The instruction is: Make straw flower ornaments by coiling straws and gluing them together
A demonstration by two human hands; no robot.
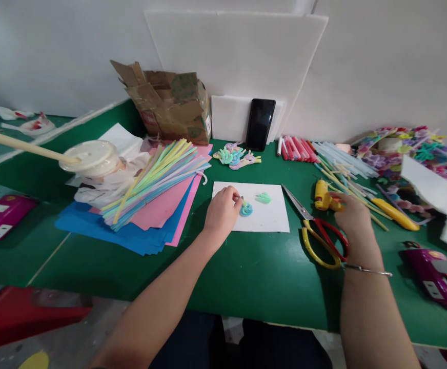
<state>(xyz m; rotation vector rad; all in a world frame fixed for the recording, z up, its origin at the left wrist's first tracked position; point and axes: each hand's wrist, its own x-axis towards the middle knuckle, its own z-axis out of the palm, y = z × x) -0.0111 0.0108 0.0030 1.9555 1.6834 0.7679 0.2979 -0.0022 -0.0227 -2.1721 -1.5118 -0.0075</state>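
Left hand pinching blue coil, right hand gripping yellow glue gun — leftward swing could knock adjacent scissors.

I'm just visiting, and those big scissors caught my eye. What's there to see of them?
The scissors have long, slim, metallic grey blades, closed or nearly so, and two large loop handles, one yellow, one red. They lie on the green table, tip pointing away from the person, at the far right corner of the white sheet. The right hand is close to the red loop; any contact is unclear.
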